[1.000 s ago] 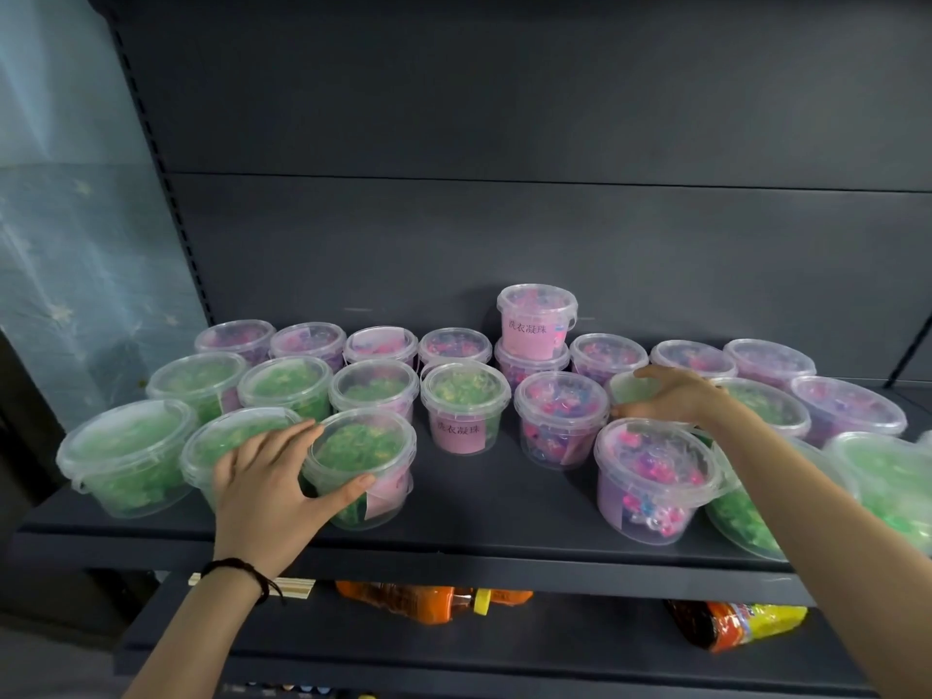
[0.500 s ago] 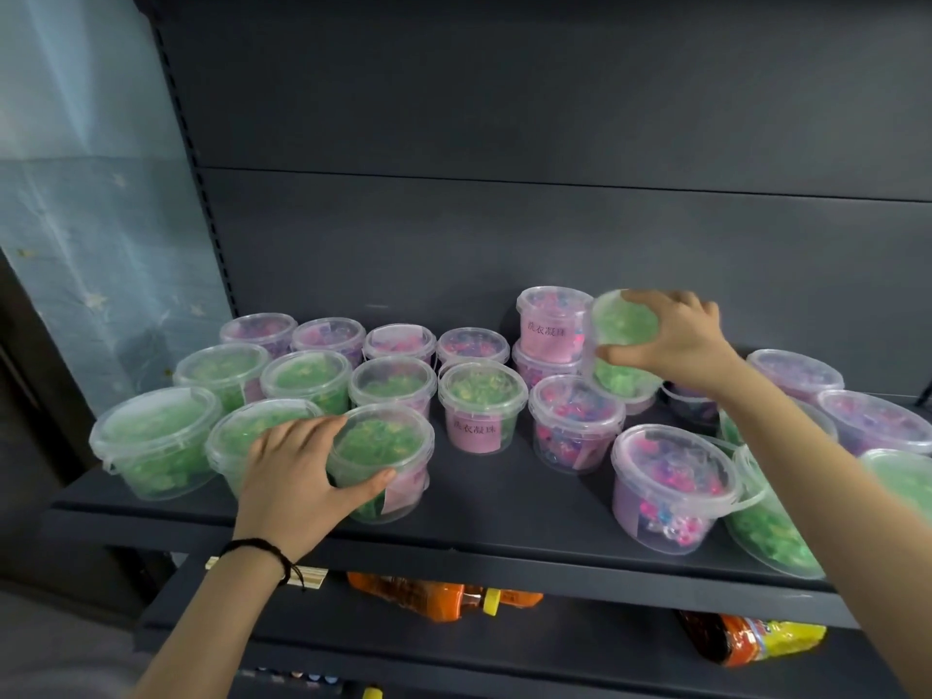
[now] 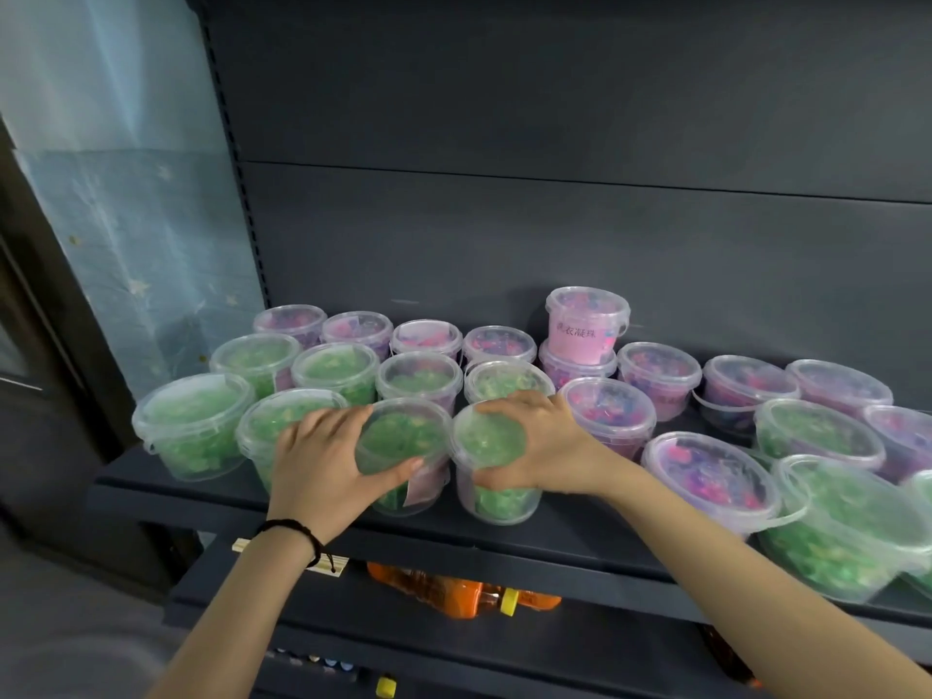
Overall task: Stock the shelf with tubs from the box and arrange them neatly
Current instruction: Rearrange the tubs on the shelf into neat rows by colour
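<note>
- My left hand [image 3: 323, 461] is grasping the third green tub [image 3: 403, 441] in the front row, with my fingers curving over its clear lid and my thumb pressing at the near rim.
- My right hand [image 3: 547, 446] is clasping the fourth green tub [image 3: 497, 489], fingers over the far rim, thumb under the near rim.
- Both tubs are standing on the shelf [image 3: 227, 489] near its front edge, just beside each other.
- Both are clear plastic and are holding small green pieces; a pink label [image 3: 426, 484] is showing on the third tub's side.
- Two more front-row green tubs [image 3: 194, 426] are standing to my left.
- Four middle-row green tubs [image 3: 335, 368] are standing behind them.
- Pink-and-purple tubs [image 3: 427, 338] are lining the back panel.
- One stacked pink tub [image 3: 587, 325] with a printed label is sitting on top of another.
- On the right, pink and green tubs are mixing in loose order, and a tilted green tub [image 3: 847, 527] is leaning at the shelf's front.
- A black cord wristband [image 3: 297, 529] is circling my left wrist.
- An orange bottle [image 3: 444, 590] is lying on the lower shelf.
</note>
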Action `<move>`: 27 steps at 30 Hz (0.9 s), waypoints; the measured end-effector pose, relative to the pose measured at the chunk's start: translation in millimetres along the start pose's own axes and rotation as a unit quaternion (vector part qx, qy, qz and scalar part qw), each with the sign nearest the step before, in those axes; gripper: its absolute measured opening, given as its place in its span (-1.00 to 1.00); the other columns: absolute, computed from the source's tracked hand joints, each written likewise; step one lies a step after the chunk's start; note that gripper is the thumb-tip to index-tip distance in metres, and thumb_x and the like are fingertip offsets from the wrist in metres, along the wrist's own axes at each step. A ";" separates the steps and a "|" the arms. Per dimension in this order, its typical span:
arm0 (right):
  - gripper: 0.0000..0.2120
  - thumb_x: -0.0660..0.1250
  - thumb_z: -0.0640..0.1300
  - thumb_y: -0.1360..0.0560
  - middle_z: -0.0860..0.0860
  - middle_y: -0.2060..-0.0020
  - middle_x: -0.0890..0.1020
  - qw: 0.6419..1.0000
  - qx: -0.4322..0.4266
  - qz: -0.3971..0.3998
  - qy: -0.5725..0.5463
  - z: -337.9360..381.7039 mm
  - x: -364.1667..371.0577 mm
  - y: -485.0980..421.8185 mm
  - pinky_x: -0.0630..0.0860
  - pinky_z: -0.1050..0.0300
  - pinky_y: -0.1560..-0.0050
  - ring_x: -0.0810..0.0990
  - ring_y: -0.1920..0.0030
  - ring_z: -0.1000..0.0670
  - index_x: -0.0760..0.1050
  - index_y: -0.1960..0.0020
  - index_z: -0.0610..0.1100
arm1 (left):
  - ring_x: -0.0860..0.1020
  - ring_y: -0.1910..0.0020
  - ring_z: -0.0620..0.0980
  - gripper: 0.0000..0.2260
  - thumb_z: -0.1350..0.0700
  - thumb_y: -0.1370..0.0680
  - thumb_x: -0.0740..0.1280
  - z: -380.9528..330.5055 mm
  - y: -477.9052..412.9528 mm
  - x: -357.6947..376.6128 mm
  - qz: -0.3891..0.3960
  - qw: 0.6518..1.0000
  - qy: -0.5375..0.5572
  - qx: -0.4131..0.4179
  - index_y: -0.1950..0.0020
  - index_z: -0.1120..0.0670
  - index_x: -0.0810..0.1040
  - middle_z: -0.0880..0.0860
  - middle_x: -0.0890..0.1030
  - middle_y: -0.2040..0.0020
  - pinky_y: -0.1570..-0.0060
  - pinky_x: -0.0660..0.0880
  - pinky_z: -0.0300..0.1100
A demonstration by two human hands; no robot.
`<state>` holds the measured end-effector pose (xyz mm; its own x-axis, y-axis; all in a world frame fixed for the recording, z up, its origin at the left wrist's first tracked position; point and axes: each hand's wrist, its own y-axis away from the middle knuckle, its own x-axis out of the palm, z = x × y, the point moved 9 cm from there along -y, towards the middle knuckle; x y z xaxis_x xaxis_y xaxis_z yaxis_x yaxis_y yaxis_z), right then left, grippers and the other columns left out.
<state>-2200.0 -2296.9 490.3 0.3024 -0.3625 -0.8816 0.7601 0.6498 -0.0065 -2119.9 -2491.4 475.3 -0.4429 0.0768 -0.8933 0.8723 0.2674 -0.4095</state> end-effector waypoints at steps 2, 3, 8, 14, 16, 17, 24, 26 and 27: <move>-0.27 0.49 0.18 -0.33 0.04 -0.37 0.24 1.000 0.005 -0.013 -0.014 -5.9 1.5 -1.0 0.12 0.14 -0.30 0.07 -0.40 -0.04 0.26 -0.42 0.19 | 0.32 -0.37 -0.01 0.03 -0.63 -0.23 -0.21 0.5 -0.1 0.7 0.002 1.000 -0.003 0.000 -0.42 -0.01 0.39 -0.06 0.46 -0.36 -0.30 0.21 -0.03; -0.26 0.49 0.19 -0.32 0.04 -0.38 0.24 1.000 0.007 -0.019 -0.016 -8.2 1.5 -1.2 0.13 0.11 -0.34 0.07 -0.40 -0.04 0.25 -0.42 0.19 | 0.32 -0.37 0.00 0.03 -0.63 -0.23 -0.20 0.6 -0.2 1.2 0.001 1.000 -0.005 0.000 -0.42 -0.01 0.39 -0.06 0.46 -0.35 -0.30 0.21 -0.03; -0.21 0.50 0.19 -0.31 0.03 -0.39 0.21 1.000 -0.002 -0.027 -0.013 -12.5 4.9 -1.0 0.16 0.06 -0.39 0.07 -0.39 -0.06 0.22 -0.43 0.19 | 0.34 -0.36 0.00 0.00 -0.63 -0.25 -0.19 0.6 1.1 0.5 -0.008 1.000 -0.007 -0.005 -0.41 -0.02 0.41 -0.07 0.47 -0.34 -0.29 0.23 -0.04; -0.21 0.49 0.23 -0.28 0.05 -0.43 0.13 1.000 -0.007 -0.015 0.006 -24.4 10.4 1.9 0.13 0.04 -0.38 0.02 -0.43 -0.09 0.24 -0.42 0.23 | 0.34 -0.36 -0.02 -0.02 -0.62 -0.26 -0.15 1.4 1.2 1.7 -0.009 1.000 -0.009 -0.004 -0.42 -0.02 0.39 -0.08 0.46 -0.36 -0.30 0.21 -0.06; -0.23 0.49 0.24 -0.29 0.07 -0.43 0.11 1.000 -0.009 -0.009 0.000 -23.8 10.5 2.1 0.14 0.04 -0.38 0.01 -0.43 -0.08 0.24 -0.41 0.24 | 0.35 -0.36 -0.01 -0.05 -0.60 -0.27 -0.12 1.2 1.1 1.7 -0.011 1.000 -0.006 -0.002 -0.41 -0.02 0.40 -0.07 0.47 -0.35 -0.30 0.22 -0.05; -0.24 0.48 0.25 -0.29 0.07 -0.43 0.10 1.000 -0.012 -0.001 0.001 -22.6 10.8 2.4 0.14 0.04 -0.39 0.00 -0.43 -0.08 0.24 -0.41 0.24 | 0.35 -0.35 -0.01 -0.06 -0.60 -0.28 -0.10 1.0 1.1 1.1 -0.012 1.000 -0.002 -0.001 -0.40 -0.03 0.40 -0.07 0.47 -0.34 -0.29 0.23 -0.04; -0.54 0.36 0.27 -0.41 0.17 -0.25 0.49 0.999 -0.022 -0.044 -0.019 -10.5 -39.2 -22.5 0.29 0.12 -0.38 0.38 -0.32 0.09 0.54 -0.23 0.09 | 0.40 -0.32 -0.10 -0.19 -0.54 -0.32 0.01 8.0 -12.4 -16.4 0.005 0.994 0.105 0.013 -0.39 -0.07 0.41 -0.10 0.46 -0.34 -0.27 0.34 -0.11; -0.65 0.36 0.21 -0.45 0.20 -0.13 0.59 0.994 -0.014 -0.057 -0.087 -12.6 -53.7 -43.5 0.43 0.12 -0.26 0.53 -0.13 0.11 0.58 -0.16 0.07 | 0.47 -0.23 -0.12 -0.26 -0.51 -0.33 0.07 18.7 -26.0 -29.1 -0.013 0.989 0.148 0.002 -0.31 -0.09 0.48 -0.12 0.52 -0.27 -0.17 0.44 -0.14; -0.66 0.38 0.17 -0.45 0.21 -0.11 0.59 0.994 -0.014 -0.064 -0.083 -14.1 -58.5 -55.4 0.44 0.16 -0.22 0.54 -0.09 0.11 0.58 -0.16 0.05 | 0.49 -0.20 -0.12 -0.29 -0.49 -0.32 0.10 24.8 -35.1 -33.7 -0.020 0.987 0.156 -0.006 -0.28 -0.09 0.51 -0.13 0.53 -0.24 -0.14 0.47 -0.12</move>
<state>-2267.9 -2302.2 535.5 0.2969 -0.5478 -0.7821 0.7834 0.6080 -0.1285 -2130.4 -2527.1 515.2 -0.5205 0.3585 -0.7750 0.8514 0.2866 -0.4393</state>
